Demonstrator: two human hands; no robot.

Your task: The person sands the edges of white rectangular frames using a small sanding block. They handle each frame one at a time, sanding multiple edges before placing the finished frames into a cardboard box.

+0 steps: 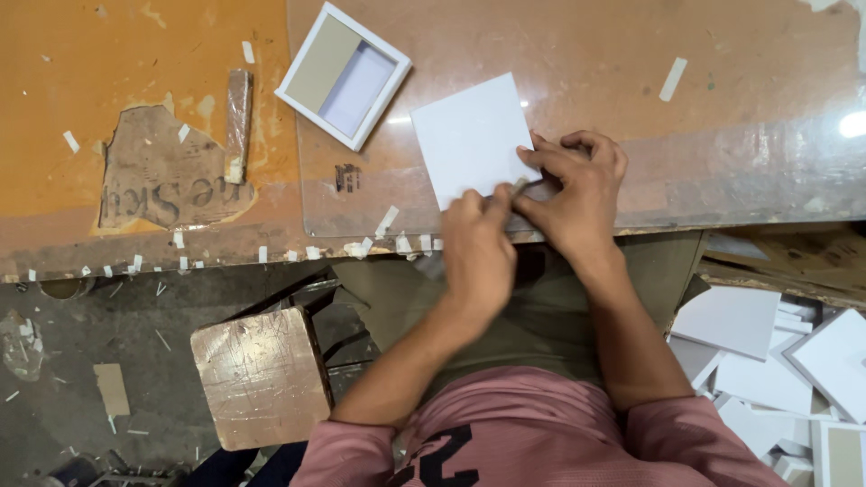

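I see the white square card point(471, 137) lying flat on the glass-topped table point(704, 108), near its front edge. My right hand point(577, 185) presses its curled fingers onto the card's lower right corner. My left hand point(475, 243) is closed in a pinch at the card's bottom edge — on what, I cannot tell. A shallow white box point(343, 75) sits just beside the card, up and left.

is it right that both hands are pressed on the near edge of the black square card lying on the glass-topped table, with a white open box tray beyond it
Not quite: the square card is white, not black. The head view shows the left hand and right hand pressed at its near edge on the glass-topped table, with the white open box tray beyond it.
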